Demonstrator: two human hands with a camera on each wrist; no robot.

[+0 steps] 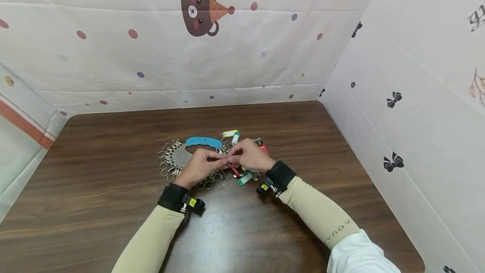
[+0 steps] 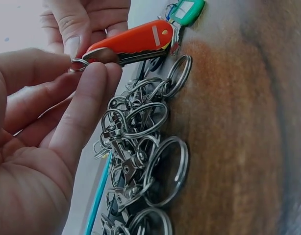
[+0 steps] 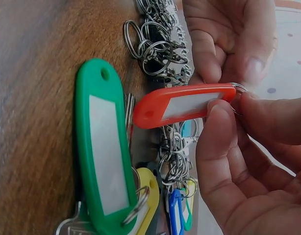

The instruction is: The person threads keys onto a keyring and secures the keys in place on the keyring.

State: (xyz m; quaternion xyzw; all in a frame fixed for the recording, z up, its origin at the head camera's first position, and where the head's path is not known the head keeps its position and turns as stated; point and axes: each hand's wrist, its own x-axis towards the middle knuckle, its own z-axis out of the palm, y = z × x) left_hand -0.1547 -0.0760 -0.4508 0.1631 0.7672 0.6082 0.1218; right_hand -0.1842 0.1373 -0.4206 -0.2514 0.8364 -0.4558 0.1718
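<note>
Head view, left to right: blue-handled holder [image 1: 203, 141], rings [image 1: 169, 159] on its left side bare, so probably plenty left. Left hand [image 1: 201, 164] pinches a split ring [image 2: 79, 64]; red tag [image 3: 185, 105] sits right at the fingertips, key [image 2: 102, 55] alongside, can't tell if fully threaded. Right hand [image 1: 251, 154] pinches there too, green tag [image 1: 246, 178] just beside.

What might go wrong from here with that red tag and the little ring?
The little ring is small between the fingers, so it may slip loose. The key alongside the red tag could snag on the metal clips crowded close by. The green tag lies near too, so it might get knocked aside.
</note>
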